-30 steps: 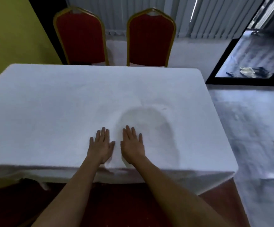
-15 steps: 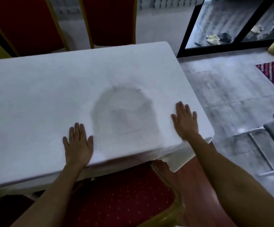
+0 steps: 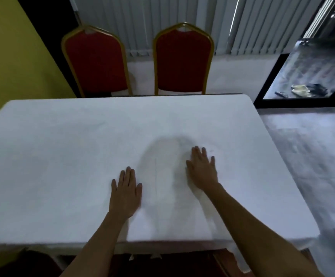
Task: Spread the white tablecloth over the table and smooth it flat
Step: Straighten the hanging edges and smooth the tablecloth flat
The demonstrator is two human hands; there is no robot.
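Note:
The white tablecloth [image 3: 66, 156] covers the whole table top and hangs over its near edge. A grey shadow-like patch with a faint vertical crease lies on the cloth between my hands. My left hand [image 3: 126, 193] lies flat on the cloth near the front edge, fingers straight and pointing away from me. My right hand [image 3: 202, 169] presses flat on the cloth a little farther in and to the right, fingers slightly spread.
Two red chairs with gold frames, one [image 3: 96, 62] on the left and the other [image 3: 182, 60], stand behind the table's far edge. A yellow wall [image 3: 8, 56] is at left, grey tiled floor [image 3: 306, 156] at right. A red chair seat [image 3: 162, 264] shows below the near edge.
My right hand slid from the table's right edge back toward the middle. My left hand stayed flat near the front edge. The camera view swung back up to face the table squarely.

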